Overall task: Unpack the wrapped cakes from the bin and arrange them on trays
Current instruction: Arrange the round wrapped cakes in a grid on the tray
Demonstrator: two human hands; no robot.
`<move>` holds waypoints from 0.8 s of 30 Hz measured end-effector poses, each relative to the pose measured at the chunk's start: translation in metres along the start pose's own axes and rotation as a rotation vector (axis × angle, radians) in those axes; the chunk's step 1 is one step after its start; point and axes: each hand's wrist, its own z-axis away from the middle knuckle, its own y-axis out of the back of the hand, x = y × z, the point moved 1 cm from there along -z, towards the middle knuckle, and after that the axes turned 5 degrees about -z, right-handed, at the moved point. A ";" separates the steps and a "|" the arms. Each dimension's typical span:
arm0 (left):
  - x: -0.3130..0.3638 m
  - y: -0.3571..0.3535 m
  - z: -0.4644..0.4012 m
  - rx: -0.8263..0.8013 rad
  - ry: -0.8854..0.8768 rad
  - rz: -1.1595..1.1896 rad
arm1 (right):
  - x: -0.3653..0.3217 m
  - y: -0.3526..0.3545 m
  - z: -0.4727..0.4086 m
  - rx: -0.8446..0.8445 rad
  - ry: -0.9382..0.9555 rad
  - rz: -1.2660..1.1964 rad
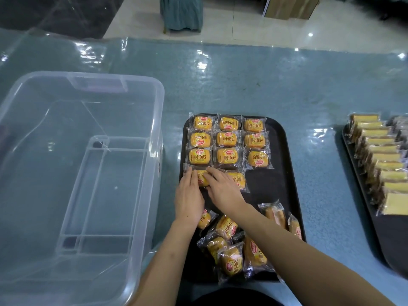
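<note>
Bin [72, 164] at table's left, looks emptied. Left hand [189, 198] and right hand [221, 191] both flat, fingers straight, pressing one cake [202, 178] into fourth row at tray's [276, 184] left edge, beside neighbour [237, 180]. Loose pile [240, 246] at tray's near edge, unsorted. Second tray [375, 224] at right. Risk: pushing too hard shunts row three [227, 156] askew; forearms may drag pile off near edge

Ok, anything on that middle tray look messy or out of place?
Yes: wrapped cakes lie jumbled and overlapping at the black tray's near end, unlike the neat rows beyond. Nothing looks torn or spilled.
</note>
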 end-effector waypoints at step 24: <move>0.009 0.011 0.001 -0.112 0.022 -0.060 | 0.020 0.014 0.013 0.042 -0.108 -0.271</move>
